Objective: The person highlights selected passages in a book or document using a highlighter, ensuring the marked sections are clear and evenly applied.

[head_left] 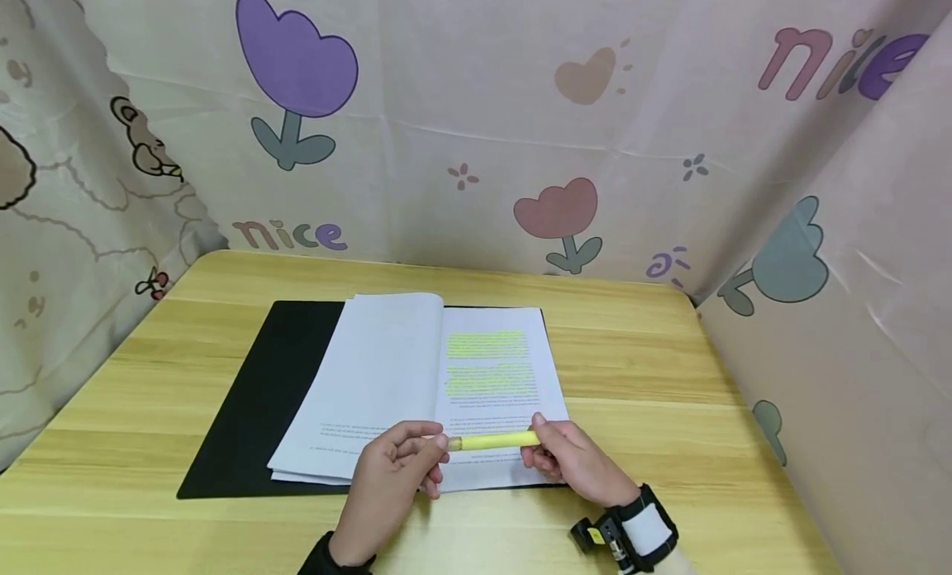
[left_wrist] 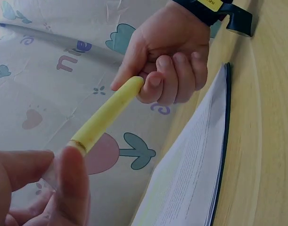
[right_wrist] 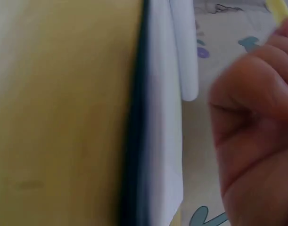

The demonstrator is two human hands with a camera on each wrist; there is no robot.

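A yellow highlighter (head_left: pixel 494 440) lies level between both hands, above the lower part of the right page. My left hand (head_left: pixel 394 476) pinches its clear-looking end between thumb and fingers; in the left wrist view those fingers cover much of that end. My right hand (head_left: pixel 583 463) grips the opposite, yellow end between thumb and curled fingers. Beneath is an open stack of printed paper (head_left: pixel 387 368), its right page (head_left: pixel 491 406) marked with yellow highlighted lines near the top. In the right wrist view only a bit of the highlighter (right_wrist: pixel 279 10) shows past the right hand (right_wrist: pixel 257 103).
Under the paper lies a black folder (head_left: pixel 245 418), its left part uncovered. Both rest on a light wood-grain table (head_left: pixel 632 377). A printed curtain (head_left: pixel 446 129) hangs behind and at the sides. A wrist camera on a strap (head_left: pixel 628 532) sits on the right wrist.
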